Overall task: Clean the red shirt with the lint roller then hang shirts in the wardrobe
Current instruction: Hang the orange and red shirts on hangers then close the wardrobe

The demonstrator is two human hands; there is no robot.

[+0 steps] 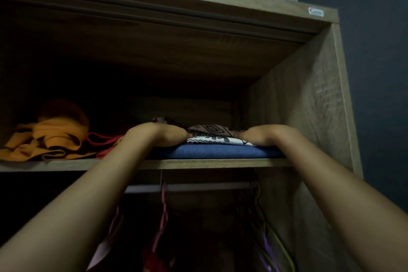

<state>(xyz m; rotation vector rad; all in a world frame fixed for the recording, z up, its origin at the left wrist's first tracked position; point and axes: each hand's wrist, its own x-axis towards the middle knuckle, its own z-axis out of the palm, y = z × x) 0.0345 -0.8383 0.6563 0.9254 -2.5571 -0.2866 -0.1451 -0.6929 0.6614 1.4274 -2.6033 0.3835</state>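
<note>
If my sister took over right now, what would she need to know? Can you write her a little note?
Left hand and right hand: both rest on the patterned folded cloth on the wardrobe's upper shelf; the fingers are hidden, so the grip is unclear.
That cloth lies on a blue folded piece; orange clothes lie to the left.
Hangers hang on the rail below.
No lint roller in view, and the cleaning cannot be judged.
Left: hang the shirts.

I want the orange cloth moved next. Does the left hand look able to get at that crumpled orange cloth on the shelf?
Probably yes: the left hand rests on the folded stack beside the crumpled orange cloth, same open wooden shelf, with only a red strap between.
</note>
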